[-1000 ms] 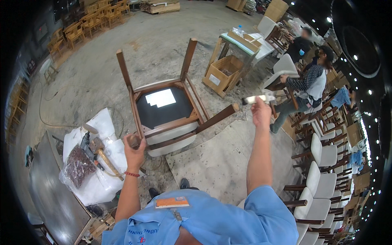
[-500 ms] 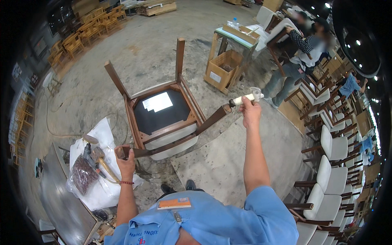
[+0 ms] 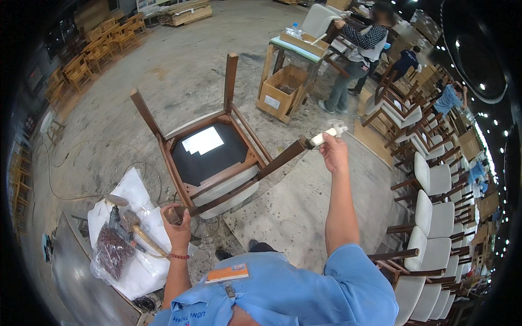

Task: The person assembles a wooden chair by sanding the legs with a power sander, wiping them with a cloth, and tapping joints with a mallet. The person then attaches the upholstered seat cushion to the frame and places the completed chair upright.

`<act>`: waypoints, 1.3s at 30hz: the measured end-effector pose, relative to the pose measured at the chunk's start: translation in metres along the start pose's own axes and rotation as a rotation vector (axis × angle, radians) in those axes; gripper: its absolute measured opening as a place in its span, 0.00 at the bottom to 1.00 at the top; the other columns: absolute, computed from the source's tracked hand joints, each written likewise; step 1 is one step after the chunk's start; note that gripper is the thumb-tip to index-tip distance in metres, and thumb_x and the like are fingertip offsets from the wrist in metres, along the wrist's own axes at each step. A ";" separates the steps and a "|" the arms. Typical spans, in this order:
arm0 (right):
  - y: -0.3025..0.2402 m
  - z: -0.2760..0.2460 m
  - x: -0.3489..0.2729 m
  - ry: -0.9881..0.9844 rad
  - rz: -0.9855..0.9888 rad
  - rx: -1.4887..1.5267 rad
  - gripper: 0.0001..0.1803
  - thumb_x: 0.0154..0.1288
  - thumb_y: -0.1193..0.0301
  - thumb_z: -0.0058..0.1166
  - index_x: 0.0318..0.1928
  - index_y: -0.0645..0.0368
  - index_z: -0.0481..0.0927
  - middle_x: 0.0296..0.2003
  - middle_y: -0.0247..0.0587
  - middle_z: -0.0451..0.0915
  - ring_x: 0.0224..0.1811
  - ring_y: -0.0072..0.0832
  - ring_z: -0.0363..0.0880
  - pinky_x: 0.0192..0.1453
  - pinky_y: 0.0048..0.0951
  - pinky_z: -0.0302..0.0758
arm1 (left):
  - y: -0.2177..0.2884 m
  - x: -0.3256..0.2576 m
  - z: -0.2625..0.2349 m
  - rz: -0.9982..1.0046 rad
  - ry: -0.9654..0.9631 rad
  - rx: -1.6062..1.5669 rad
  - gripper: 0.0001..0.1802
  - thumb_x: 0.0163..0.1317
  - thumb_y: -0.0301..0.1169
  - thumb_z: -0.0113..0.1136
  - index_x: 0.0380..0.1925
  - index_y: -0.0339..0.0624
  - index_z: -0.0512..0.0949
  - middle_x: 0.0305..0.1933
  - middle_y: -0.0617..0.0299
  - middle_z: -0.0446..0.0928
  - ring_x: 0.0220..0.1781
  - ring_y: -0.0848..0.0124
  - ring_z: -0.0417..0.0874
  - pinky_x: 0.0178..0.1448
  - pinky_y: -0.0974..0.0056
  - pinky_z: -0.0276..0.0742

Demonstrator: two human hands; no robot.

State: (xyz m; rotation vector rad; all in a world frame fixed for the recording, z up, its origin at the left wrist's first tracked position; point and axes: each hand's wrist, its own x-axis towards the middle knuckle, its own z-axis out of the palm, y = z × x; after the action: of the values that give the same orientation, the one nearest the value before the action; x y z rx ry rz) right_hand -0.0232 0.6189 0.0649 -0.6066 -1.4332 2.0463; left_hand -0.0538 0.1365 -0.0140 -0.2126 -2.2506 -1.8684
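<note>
With the chair (image 3: pixel 187 167) upturned on the floor (image 3: pixel 179 60), we wrap the left hand (image 3: pixel 177 227) around one leg (image 3: pixel 173 215) and pinch a white tube (image 3: pixel 323 138) in the right hand (image 3: pixel 333 151) at another leg tip (image 3: pixel 298 146), where work appears underway but unfinished.

Over the upturned chair (image 3: pixel 202 164) I have open room between the raised legs (image 3: pixel 230 81). Left of my left hand (image 3: pixel 176 227), a mallet (image 3: pixel 147 239) and plastic bag (image 3: pixel 113 247) bar the way.
</note>
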 end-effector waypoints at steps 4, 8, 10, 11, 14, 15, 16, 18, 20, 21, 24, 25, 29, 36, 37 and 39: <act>0.004 -0.002 0.004 0.094 0.015 -0.051 0.13 0.62 0.70 0.63 0.41 0.65 0.76 0.26 0.34 0.78 0.23 0.20 0.75 0.25 0.21 0.74 | 0.002 0.003 0.001 0.080 -0.022 0.093 0.19 0.60 0.21 0.62 0.49 0.39 0.67 0.46 0.59 0.73 0.46 0.71 0.76 0.51 0.68 0.73; -0.002 0.004 0.032 0.125 -0.022 -0.046 0.13 0.63 0.70 0.63 0.41 0.64 0.76 0.26 0.34 0.78 0.22 0.20 0.74 0.25 0.21 0.73 | 0.009 0.001 0.000 -0.058 -0.059 -0.039 0.20 0.60 0.20 0.61 0.50 0.39 0.67 0.49 0.57 0.72 0.51 0.68 0.74 0.58 0.65 0.70; -0.012 0.012 0.064 0.108 -0.047 -0.068 0.13 0.63 0.69 0.63 0.40 0.64 0.76 0.26 0.34 0.78 0.22 0.20 0.74 0.25 0.21 0.72 | 0.001 0.001 0.001 -0.041 -0.029 -0.029 0.22 0.58 0.20 0.63 0.50 0.38 0.66 0.49 0.56 0.71 0.51 0.68 0.75 0.56 0.65 0.73; -0.021 0.028 0.083 0.059 -0.032 -0.091 0.13 0.63 0.69 0.63 0.40 0.64 0.76 0.26 0.33 0.78 0.22 0.19 0.74 0.25 0.21 0.72 | -0.003 0.001 -0.002 -0.091 -0.038 -0.064 0.24 0.55 0.18 0.64 0.50 0.38 0.66 0.50 0.56 0.71 0.52 0.67 0.74 0.59 0.64 0.71; -0.031 0.106 0.146 -0.090 -0.046 -0.187 0.12 0.63 0.69 0.63 0.40 0.64 0.76 0.25 0.33 0.77 0.23 0.19 0.74 0.25 0.21 0.71 | -0.011 0.003 -0.007 -0.009 -0.071 0.002 0.25 0.53 0.18 0.65 0.49 0.39 0.66 0.51 0.55 0.72 0.54 0.67 0.74 0.60 0.64 0.71; -0.031 0.138 0.167 -0.140 -0.061 -0.221 0.12 0.62 0.69 0.63 0.40 0.64 0.77 0.25 0.33 0.77 0.23 0.18 0.74 0.26 0.22 0.71 | -0.015 0.000 -0.011 -0.044 -0.084 -0.003 0.26 0.52 0.18 0.66 0.49 0.39 0.66 0.51 0.54 0.72 0.54 0.67 0.74 0.60 0.63 0.71; -0.029 0.171 0.188 -0.200 -0.068 -0.217 0.13 0.62 0.69 0.64 0.39 0.64 0.77 0.26 0.33 0.77 0.24 0.18 0.73 0.27 0.22 0.71 | -0.018 0.001 -0.015 -0.069 -0.104 -0.013 0.26 0.51 0.19 0.67 0.48 0.39 0.66 0.51 0.54 0.72 0.55 0.66 0.74 0.61 0.63 0.70; -0.023 0.235 0.230 -0.271 -0.084 -0.207 0.14 0.61 0.68 0.64 0.39 0.65 0.78 0.27 0.35 0.78 0.24 0.20 0.75 0.27 0.23 0.73 | -0.024 0.002 -0.016 -0.130 -0.123 -0.030 0.27 0.50 0.19 0.69 0.48 0.39 0.66 0.52 0.53 0.72 0.55 0.65 0.74 0.62 0.62 0.70; -0.007 0.285 0.270 -0.283 -0.114 -0.192 0.15 0.59 0.68 0.66 0.39 0.66 0.78 0.27 0.37 0.79 0.25 0.22 0.76 0.28 0.24 0.75 | -0.020 0.005 -0.014 -0.210 -0.134 -0.046 0.27 0.49 0.20 0.70 0.47 0.39 0.66 0.52 0.53 0.73 0.56 0.64 0.75 0.63 0.60 0.69; 0.000 0.305 0.288 -0.257 -0.111 -0.155 0.15 0.58 0.68 0.66 0.38 0.67 0.77 0.26 0.38 0.79 0.23 0.23 0.76 0.26 0.25 0.75 | -0.017 0.007 -0.014 -0.251 -0.137 -0.020 0.27 0.49 0.20 0.70 0.47 0.38 0.66 0.52 0.52 0.73 0.57 0.63 0.75 0.64 0.60 0.68; 0.024 0.343 0.331 -0.224 -0.107 -0.151 0.15 0.57 0.68 0.66 0.37 0.67 0.77 0.25 0.39 0.78 0.21 0.23 0.75 0.24 0.25 0.75 | -0.026 0.006 -0.013 -0.179 -0.119 0.034 0.26 0.51 0.21 0.70 0.47 0.38 0.66 0.52 0.52 0.73 0.58 0.62 0.75 0.64 0.60 0.69; 0.030 0.350 0.342 -0.214 -0.069 -0.170 0.15 0.60 0.68 0.65 0.39 0.67 0.76 0.27 0.39 0.79 0.23 0.23 0.76 0.25 0.24 0.74 | -0.028 0.004 -0.014 -0.145 -0.126 0.050 0.26 0.51 0.23 0.71 0.47 0.38 0.65 0.52 0.52 0.73 0.58 0.62 0.74 0.65 0.60 0.69; 0.052 0.354 0.364 -0.132 -0.046 -0.228 0.16 0.60 0.68 0.64 0.38 0.68 0.76 0.26 0.39 0.78 0.23 0.24 0.76 0.25 0.25 0.74 | -0.037 -0.001 -0.009 -0.166 -0.054 -0.074 0.27 0.51 0.24 0.73 0.46 0.39 0.66 0.52 0.51 0.73 0.58 0.61 0.74 0.66 0.57 0.68; 0.059 0.348 0.353 -0.212 -0.047 -0.205 0.16 0.60 0.67 0.65 0.37 0.68 0.77 0.26 0.38 0.78 0.24 0.23 0.76 0.26 0.24 0.74 | -0.068 0.005 -0.016 -0.113 -0.069 -0.298 0.26 0.50 0.22 0.74 0.44 0.40 0.66 0.51 0.50 0.75 0.59 0.59 0.75 0.67 0.54 0.68; 0.055 0.341 0.357 -0.162 -0.112 -0.205 0.15 0.60 0.67 0.64 0.37 0.68 0.78 0.26 0.38 0.78 0.23 0.23 0.75 0.26 0.24 0.73 | -0.073 0.007 -0.016 -0.107 -0.076 -0.315 0.26 0.50 0.22 0.74 0.43 0.40 0.66 0.50 0.49 0.75 0.59 0.59 0.75 0.67 0.53 0.68; 0.048 0.334 0.361 -0.127 -0.161 -0.168 0.15 0.60 0.68 0.64 0.38 0.68 0.78 0.26 0.38 0.78 0.23 0.23 0.75 0.26 0.25 0.73 | -0.074 0.000 -0.013 -0.135 -0.040 -0.273 0.26 0.50 0.22 0.74 0.43 0.41 0.67 0.50 0.49 0.76 0.59 0.58 0.76 0.66 0.53 0.69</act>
State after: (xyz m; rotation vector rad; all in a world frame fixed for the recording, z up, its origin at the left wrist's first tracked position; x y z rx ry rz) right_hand -0.5145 0.6183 0.1123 -0.4188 -1.6835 1.8806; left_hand -0.0703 0.1103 -0.0820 -0.1440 -2.0747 -2.2598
